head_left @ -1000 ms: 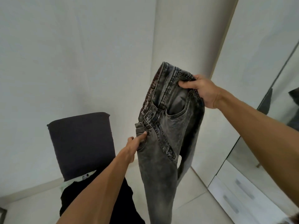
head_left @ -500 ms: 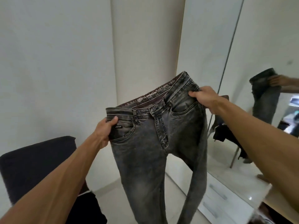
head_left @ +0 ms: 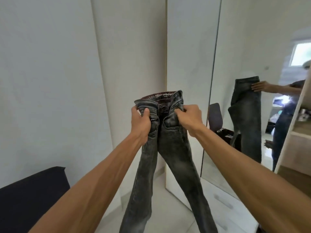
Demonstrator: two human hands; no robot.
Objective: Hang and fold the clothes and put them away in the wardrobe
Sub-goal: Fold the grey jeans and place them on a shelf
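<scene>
A dark chair (head_left: 32, 197) stands at lower left against a white wall (head_left: 47, 81). At center, the left hand (head_left: 141, 121) and right hand (head_left: 189, 119) each clench the waistband of grey jeans (head_left: 168, 148), held up in the air with both legs hanging and splayed toward the floor. At right, a wardrobe mirror (head_left: 252, 64) reflects the jeans.

You are holding the grey jeans (head_left: 175, 158) up by the waistband: your left hand (head_left: 141, 122) is gripping one side, your right hand (head_left: 189, 119) is gripping the other close beside it, and both legs are hanging below your hands.
</scene>
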